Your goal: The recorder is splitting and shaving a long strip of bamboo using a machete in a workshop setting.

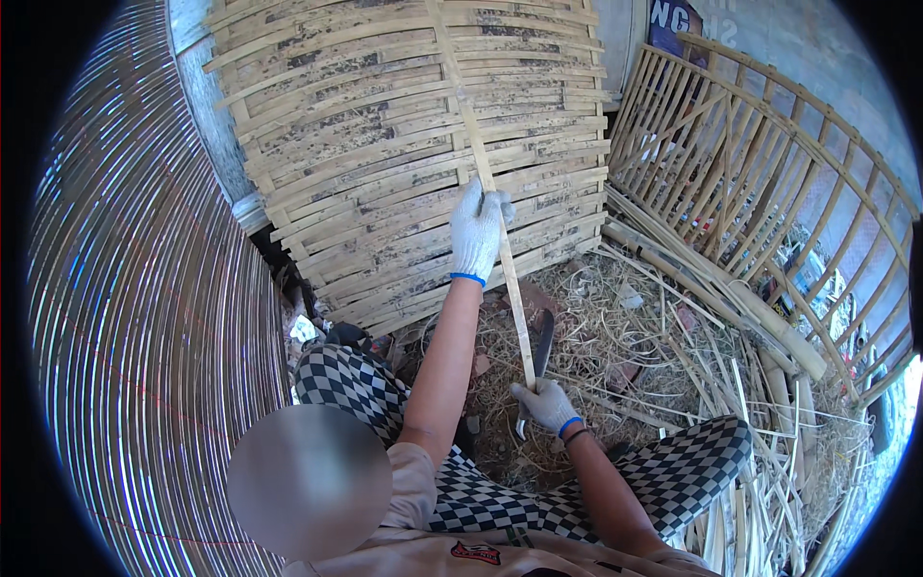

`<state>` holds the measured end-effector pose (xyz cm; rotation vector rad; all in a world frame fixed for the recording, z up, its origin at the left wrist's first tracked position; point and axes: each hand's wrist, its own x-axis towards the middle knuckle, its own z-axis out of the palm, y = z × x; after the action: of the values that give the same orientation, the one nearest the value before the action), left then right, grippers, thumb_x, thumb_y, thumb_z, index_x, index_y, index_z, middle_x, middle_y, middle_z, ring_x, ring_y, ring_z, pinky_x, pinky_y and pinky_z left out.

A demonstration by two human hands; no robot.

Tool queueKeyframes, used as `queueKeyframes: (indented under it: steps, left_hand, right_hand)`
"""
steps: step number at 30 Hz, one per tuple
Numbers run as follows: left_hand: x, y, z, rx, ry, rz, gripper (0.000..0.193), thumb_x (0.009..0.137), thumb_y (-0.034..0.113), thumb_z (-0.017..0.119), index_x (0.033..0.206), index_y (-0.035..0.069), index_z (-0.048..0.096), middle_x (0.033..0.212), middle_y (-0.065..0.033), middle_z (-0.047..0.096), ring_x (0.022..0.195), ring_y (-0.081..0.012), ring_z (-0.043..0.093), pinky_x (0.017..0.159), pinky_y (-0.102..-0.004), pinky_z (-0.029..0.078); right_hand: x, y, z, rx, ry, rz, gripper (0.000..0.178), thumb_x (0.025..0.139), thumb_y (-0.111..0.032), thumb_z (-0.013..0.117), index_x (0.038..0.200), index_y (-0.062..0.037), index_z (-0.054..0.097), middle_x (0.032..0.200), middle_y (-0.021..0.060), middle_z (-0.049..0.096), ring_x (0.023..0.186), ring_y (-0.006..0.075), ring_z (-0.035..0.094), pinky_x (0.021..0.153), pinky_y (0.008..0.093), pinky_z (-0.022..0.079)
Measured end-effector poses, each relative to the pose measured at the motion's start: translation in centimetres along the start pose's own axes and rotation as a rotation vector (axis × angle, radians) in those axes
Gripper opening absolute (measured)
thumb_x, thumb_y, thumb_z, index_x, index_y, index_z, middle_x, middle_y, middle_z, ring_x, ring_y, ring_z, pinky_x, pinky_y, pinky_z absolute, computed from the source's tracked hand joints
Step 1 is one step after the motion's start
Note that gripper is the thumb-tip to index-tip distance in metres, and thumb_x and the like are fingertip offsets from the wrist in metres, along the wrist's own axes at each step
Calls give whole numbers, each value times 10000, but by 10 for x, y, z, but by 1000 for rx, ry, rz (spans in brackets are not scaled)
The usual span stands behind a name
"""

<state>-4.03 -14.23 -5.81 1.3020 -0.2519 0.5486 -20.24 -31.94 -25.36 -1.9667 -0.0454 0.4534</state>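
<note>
Left fingers [474, 196] and right fingers [525, 393] are closed around a bamboo strip [517, 306], a knife [545, 337] by the right.

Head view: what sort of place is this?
Probably a makeshift bamboo-working spot, judging by the big woven panel in front, the slatted frame at the right and the curly shavings scattered about. Can't tell whether it's a home or a workshop.

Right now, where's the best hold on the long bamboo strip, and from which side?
The bamboo strip: likely best pinched across its long edges, just below the left hand, coming from the right. It's narrow and bare there; the left forearm flanks its left side, and the dark curved blade sits beside its lower part.
</note>
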Motion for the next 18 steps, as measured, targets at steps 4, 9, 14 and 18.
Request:
queueKeyframes:
  steps: [4,9,14,18]
  left_hand:
    - [44,19,2,679,492,547,668,912,279,692,1427,-61,435,1395,-292,525,1287,-384,531,1094,-472,404]
    - [117,93,10,1165,391,777,775,889,435,681,1449,-36,427,1485,-277,436,1390,-417,405,1164,-532,274]
    - [200,81,3,1628,271,838,834,887,564,611,1466,-7,426,1549,-226,371,1462,-430,264,1182,-584,198]
    - [222,58,-10,1698,275,809,836,869,541,641,1465,-6,427,1573,-214,332,1472,-425,246,1186,-579,196]
  right_hand:
    - [16,37,12,-12,45,-28,464,921,-460,681,915,3,701,708,79,673,659,164,666,639,352,532]
    - [7,12,22,-32,-4,63,494,924,-465,681,892,27,699,689,88,666,648,171,667,624,350,527]
    - [16,21,26,-31,14,31,473,901,-455,707,915,17,683,723,107,677,684,204,675,661,362,528]
    - [31,29,30,-118,43,-45,462,894,-455,712,895,3,648,758,139,677,742,266,680,705,387,524]
